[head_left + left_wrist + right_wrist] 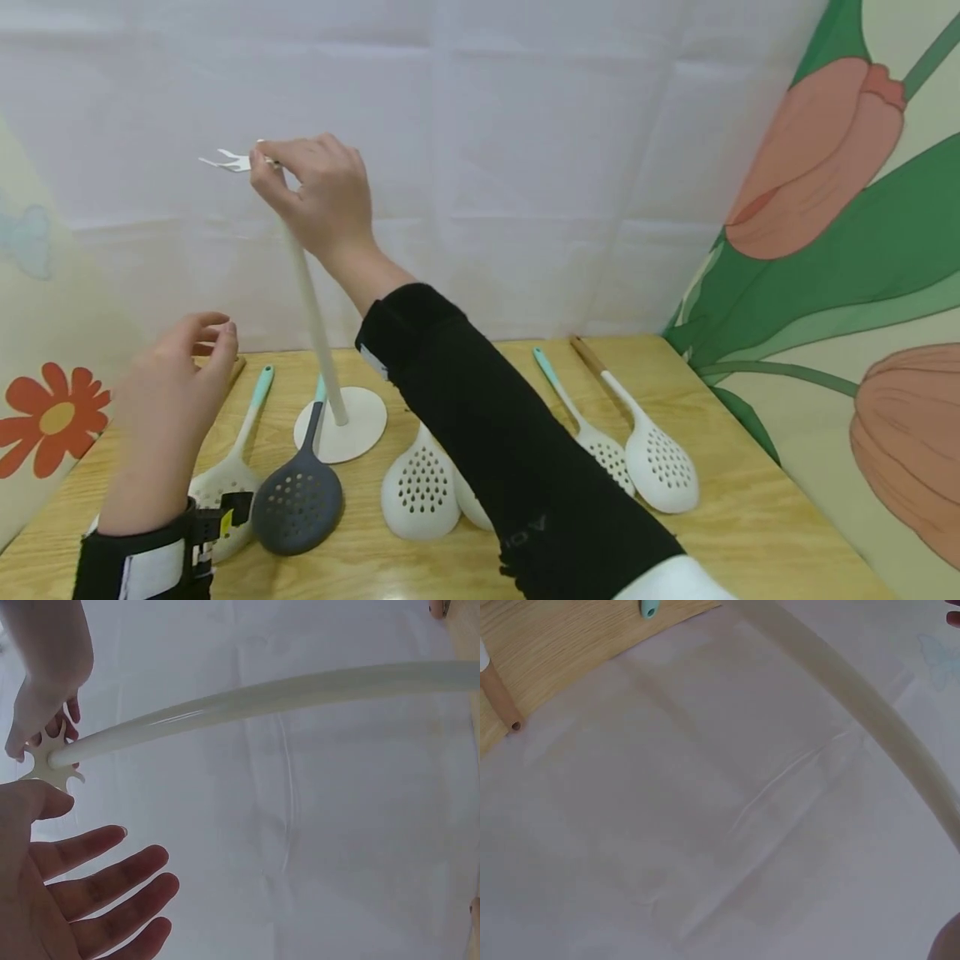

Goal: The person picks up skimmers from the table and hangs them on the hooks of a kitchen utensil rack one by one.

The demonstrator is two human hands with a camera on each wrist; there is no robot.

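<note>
A white utensil stand rises from its round base [352, 429] on the wooden table [750, 517]; its thin pole [315, 333] leans left. My right hand [262, 162] is raised and pinches the star-shaped hook top [225, 161] of the pole. In the left wrist view the right hand [45, 697] holds that hook top [52, 761], with the pole [262, 694] running off to the right. My left hand [213, 333] hovers above the table's left side, fingers relaxed and holding nothing; its spread fingers [97, 889] are just below the hook top. The right wrist view shows only the pole [855, 697].
Several slotted skimmers lie on the table: a dark grey one [297, 500], a white one with a teal handle [225, 483], a white one [420, 492] in front of the base, and two more [660, 467] at the right. A white cloth backdrop [525, 167] hangs behind.
</note>
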